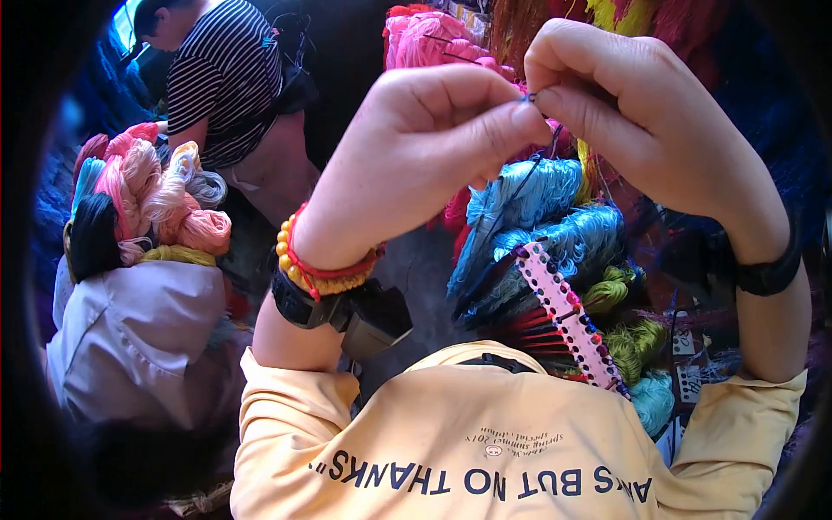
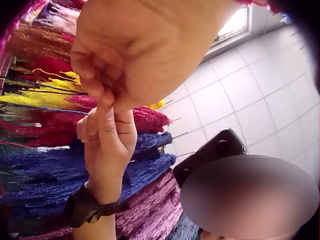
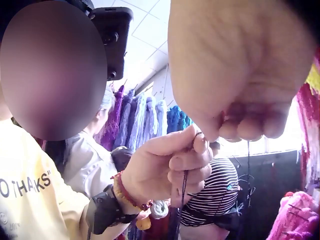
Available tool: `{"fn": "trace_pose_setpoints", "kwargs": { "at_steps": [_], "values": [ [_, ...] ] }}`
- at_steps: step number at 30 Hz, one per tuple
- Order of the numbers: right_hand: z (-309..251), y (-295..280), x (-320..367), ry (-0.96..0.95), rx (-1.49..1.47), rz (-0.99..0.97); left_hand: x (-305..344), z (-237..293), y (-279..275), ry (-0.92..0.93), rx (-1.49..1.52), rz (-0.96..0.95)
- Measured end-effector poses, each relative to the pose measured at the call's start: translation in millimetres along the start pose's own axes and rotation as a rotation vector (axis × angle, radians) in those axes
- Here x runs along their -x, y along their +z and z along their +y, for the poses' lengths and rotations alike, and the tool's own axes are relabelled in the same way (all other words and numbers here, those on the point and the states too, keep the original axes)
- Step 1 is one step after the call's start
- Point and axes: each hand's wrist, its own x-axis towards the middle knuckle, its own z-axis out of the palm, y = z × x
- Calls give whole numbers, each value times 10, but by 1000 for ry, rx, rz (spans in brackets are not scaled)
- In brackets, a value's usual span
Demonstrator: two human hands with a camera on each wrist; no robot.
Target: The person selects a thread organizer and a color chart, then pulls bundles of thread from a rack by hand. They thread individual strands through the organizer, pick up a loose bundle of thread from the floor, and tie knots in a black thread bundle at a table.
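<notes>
My left hand (image 1: 425, 147), with yellow beads and a red cord at the wrist, is raised and pinches a dark thread (image 3: 185, 182) between thumb and forefinger. Thumb tip to thumb tip with it, my right hand (image 1: 646, 117) pinches the same thread, its forefinger bent over the thumb. Between the fingertips only a small dark bit of thread shows; the rest hangs below the left hand in the right wrist view. Lower down, a pink strip with rows of holes (image 1: 563, 316) slants in front of the yellow shirt, with coloured threads along it.
Shiny blue skeins (image 1: 542, 208) and green skeins (image 1: 633, 342) lie beyond the strip. Pink yarn (image 1: 433, 39) stands at the back. To the left are a bundle of pale skeins (image 1: 143, 186) and a person in a striped shirt (image 1: 221, 82). Hanging blue yarn (image 2: 45, 175) lines one side.
</notes>
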Motion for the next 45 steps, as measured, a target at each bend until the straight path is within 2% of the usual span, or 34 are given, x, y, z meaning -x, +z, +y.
{"fn": "trace_pose_setpoints", "kwargs": {
  "at_steps": [2, 4, 6, 11, 13, 15, 16, 18, 19, 21, 25, 26, 28, 30, 31, 32, 34, 36, 38, 40, 41, 44, 45],
  "values": [
    [74, 44, -70, 29, -42, 13, -104, 1, -107, -32, -40, 10],
    [20, -74, -149, 239, -127, -10, -222, 8, -215, -29, -135, -4],
    [73, -98, -196, 346, -150, -16, -327, -44, -309, -35, -208, -28],
    [360, 1, -160, 452, -200, -13, -552, -197, -449, -95, -155, -62],
    [507, 93, -96, 464, -290, -24, -627, -198, -496, -240, -137, -154],
    [704, 333, -10, 369, -356, 4, -578, -211, -507, -229, -165, -147],
    [730, 378, 17, 394, -347, -18, -555, -217, -512, -223, -179, -144],
    [707, 432, 0, 444, -329, -60, -473, -240, -477, -95, -287, -38],
    [728, 437, 1, 460, -302, -133, -458, -265, -468, -73, -328, -43],
    [794, 533, 53, 457, -296, -121, -442, -312, -441, -37, -409, -58],
    [860, 684, 90, 477, -279, -72, -406, -320, -377, -167, -206, -144],
    [862, 702, 93, 494, -277, -53, -383, -290, -372, -193, -250, -168],
    [915, 727, 95, 550, -235, -46, -334, -385, -371, -264, -91, -169],
    [950, 745, 99, 636, -221, -58, -321, -491, -344, -222, -35, -151],
    [943, 763, 107, 647, -255, -54, -330, -525, -326, -206, -29, -158],
    [916, 768, 104, 666, -441, -51, -347, -471, -313, -242, -8, -150],
    [810, 771, 56, 676, -825, -57, -360, -551, -292, -176, -55, -106],
    [616, 718, -36, 606, -1298, -71, -381, -581, -285, -27, -120, -67],
    [501, 694, -98, 709, -1342, -138, -389, -665, -254, -25, -155, -30],
    [512, 753, -122, 733, -1358, -157, -358, -635, -283, -64, -150, 24],
    [512, 769, -122, 717, -1318, -154, -355, -627, -304, -20, -214, 40],
    [497, 844, -76, 672, -1175, 115, -332, -662, -323, 62, -333, 97],
    [472, 922, -84, 563, -1057, 289, -322, -680, -310, 57, -328, 120]
  ]
}}
